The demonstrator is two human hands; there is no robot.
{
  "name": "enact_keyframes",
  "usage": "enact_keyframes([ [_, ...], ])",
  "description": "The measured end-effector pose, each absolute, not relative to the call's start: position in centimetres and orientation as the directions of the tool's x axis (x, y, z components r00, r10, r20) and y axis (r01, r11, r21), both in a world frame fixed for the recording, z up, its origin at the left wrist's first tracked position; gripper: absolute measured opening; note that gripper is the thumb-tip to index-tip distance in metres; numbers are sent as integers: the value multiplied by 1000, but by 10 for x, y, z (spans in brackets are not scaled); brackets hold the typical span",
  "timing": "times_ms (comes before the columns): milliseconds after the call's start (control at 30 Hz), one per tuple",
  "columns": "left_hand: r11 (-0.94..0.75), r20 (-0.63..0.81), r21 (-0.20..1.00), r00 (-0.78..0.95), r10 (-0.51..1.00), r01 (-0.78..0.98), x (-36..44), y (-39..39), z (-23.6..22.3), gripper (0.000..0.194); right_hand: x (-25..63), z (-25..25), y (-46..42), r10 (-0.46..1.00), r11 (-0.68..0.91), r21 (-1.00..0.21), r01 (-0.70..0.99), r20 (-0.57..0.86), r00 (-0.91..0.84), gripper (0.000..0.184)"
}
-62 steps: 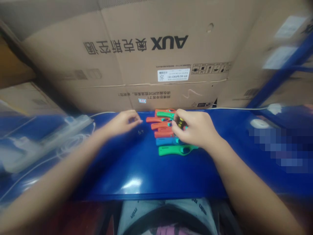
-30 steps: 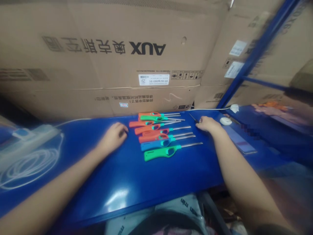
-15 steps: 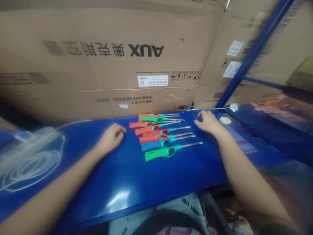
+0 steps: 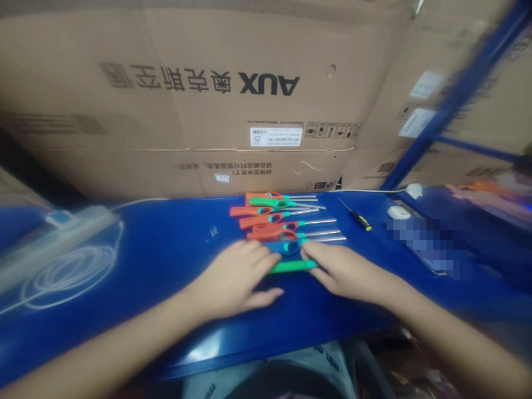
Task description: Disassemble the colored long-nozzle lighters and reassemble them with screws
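Note:
A row of several long-nosed lighters (image 4: 276, 217) in orange, green and blue lies on the blue table (image 4: 174, 244). My left hand (image 4: 236, 277) lies flat with fingers stretched out, its tips on the handle end of the nearest green lighter (image 4: 291, 266). My right hand (image 4: 343, 271) is flat too, fingers together, over the other end of that green lighter and touching the blue one (image 4: 286, 247) behind it. Neither hand grips anything. A small screwdriver (image 4: 356, 216) with a black and yellow handle lies to the right of the row.
Large cardboard boxes (image 4: 208, 94) stand right behind the table. A white power strip with a coiled cable (image 4: 62, 260) lies at the left. A small white round object (image 4: 398, 212) and a blue shelf post (image 4: 449, 105) are at the right.
Both hands have come back toward me onto the nearest green lighter. The right hand left the screwdriver lying at the right of the row. The view shifted slightly.

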State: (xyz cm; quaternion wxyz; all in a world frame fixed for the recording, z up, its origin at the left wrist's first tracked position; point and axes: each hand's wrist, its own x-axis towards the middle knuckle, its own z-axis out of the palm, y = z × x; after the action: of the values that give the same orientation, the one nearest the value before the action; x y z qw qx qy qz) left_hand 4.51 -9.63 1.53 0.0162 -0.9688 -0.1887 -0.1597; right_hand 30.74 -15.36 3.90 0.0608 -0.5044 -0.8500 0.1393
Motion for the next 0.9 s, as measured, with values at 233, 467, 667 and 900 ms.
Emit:
enact_keyframes([
  [233, -818, -122, 163, 833, 539, 552, 61, -121, 20, 34, 282, 23, -154, 748, 657, -80, 750, -52, -661, 38],
  [467, -819, -196, 170, 833, 517, 548, 53, -125, 15, 31, 286, -12, -157, 714, 694, -105, 712, -21, -699, 43],
  [667, -835, -184, 167, 849, 496, 524, 56, -128, 11, 27, 286, -24, -160, 734, 673, -120, 730, -15, -679, 46],
  [900, -783, -244, 249, 819, 520, 571, 55, -126, 16, 31, 285, -14, -159, 743, 632, -232, 739, -91, -663, 41],
])
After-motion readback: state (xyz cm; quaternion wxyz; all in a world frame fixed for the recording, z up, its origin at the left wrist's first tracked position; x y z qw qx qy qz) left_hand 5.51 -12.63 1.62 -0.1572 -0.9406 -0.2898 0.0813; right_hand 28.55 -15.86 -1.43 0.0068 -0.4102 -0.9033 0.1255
